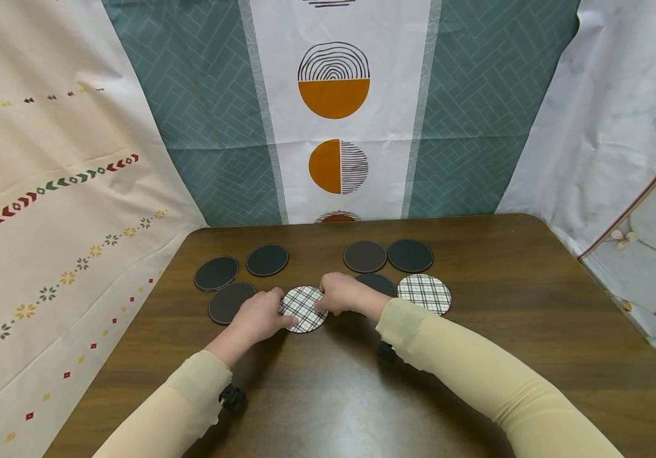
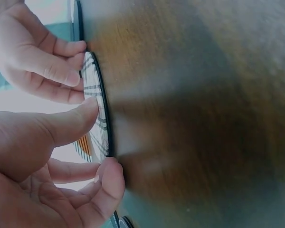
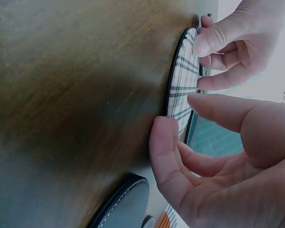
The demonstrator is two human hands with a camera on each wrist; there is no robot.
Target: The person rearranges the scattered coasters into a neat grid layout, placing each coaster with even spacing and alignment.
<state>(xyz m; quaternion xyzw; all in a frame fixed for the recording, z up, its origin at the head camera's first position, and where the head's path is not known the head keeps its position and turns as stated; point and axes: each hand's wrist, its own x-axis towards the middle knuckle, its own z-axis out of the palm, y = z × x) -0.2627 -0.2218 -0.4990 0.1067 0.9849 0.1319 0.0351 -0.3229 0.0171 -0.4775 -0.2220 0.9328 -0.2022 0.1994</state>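
Note:
A round plaid coaster (image 1: pixel 304 310), white with dark lines and a black edge, is between both hands near the middle of the table. My left hand (image 1: pixel 258 316) pinches its left edge, thumb on the plaid face and fingers at the rim. On the opposite edge my right hand (image 1: pixel 346 294) pinches it in the same way. The left wrist view shows the plaid coaster (image 2: pixel 96 109) edge-on, close to the wood. In the right wrist view, a dark stitched coaster (image 3: pixel 126 204) lies below the right fingers.
Left of the hands lie three dark coasters, the nearest one (image 1: pixel 231 304) close to my left hand. To the right are three more dark coasters, one (image 1: pixel 379 284) partly behind my right wrist, and a second plaid coaster (image 1: pixel 424 294). Patterned cloth (image 1: pixel 208 114) hangs behind the brown table (image 1: pixel 488 280).

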